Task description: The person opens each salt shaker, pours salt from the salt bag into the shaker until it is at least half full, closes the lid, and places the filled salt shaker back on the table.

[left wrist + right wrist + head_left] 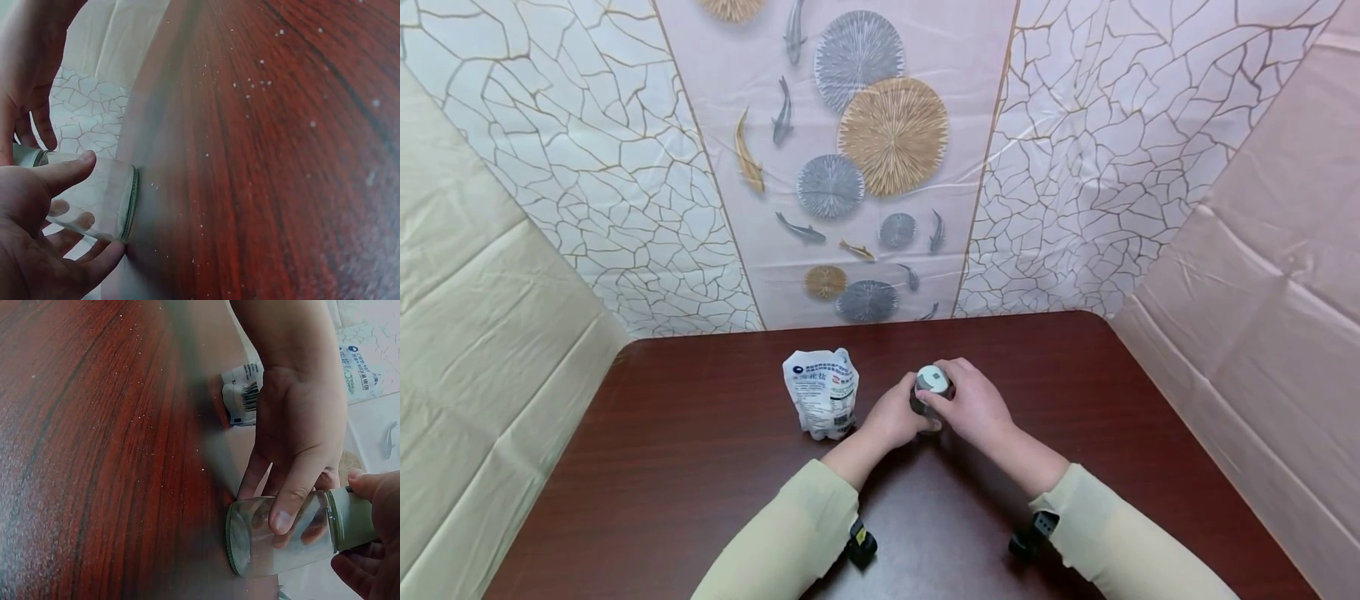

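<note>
The glass jar (269, 557) stands upright on the counter (685, 475), its long way up and down, with its pale green lid (929, 380) at the top. The left hand (895, 415) is curled round the glass. The right hand (979, 407) has its fingers bent round the lid. Left of them, a white bag (822, 387) has blue Chinese writing; 花盐 can be read.

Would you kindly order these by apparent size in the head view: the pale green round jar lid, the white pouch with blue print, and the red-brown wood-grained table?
Largest to smallest:
1. Red-brown wood-grained table
2. White pouch with blue print
3. Pale green round jar lid
</note>
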`<state>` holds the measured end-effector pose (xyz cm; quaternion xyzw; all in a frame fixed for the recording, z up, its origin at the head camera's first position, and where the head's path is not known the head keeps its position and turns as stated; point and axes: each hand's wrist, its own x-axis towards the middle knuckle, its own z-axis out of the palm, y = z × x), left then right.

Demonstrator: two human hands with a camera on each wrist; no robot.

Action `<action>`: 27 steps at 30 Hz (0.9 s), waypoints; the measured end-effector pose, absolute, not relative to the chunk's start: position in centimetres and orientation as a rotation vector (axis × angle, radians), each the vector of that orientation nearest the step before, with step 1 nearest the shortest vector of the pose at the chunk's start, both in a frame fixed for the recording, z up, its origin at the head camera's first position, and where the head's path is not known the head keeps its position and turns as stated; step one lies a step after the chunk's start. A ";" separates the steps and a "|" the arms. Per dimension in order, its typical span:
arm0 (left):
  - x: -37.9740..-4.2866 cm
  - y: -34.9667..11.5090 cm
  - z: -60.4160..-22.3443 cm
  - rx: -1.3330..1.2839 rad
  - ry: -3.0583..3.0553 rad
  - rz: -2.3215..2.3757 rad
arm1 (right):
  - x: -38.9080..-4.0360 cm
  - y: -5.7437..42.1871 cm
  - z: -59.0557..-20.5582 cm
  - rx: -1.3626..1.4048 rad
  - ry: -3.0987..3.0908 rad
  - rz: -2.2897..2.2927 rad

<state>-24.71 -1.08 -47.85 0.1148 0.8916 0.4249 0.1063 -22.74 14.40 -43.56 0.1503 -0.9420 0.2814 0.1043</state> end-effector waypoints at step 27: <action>-25.1 -1.1 -47.6 0.401 2.679 1.146 | -23.7 15.3 -44.0 0.629 -2.741 0.796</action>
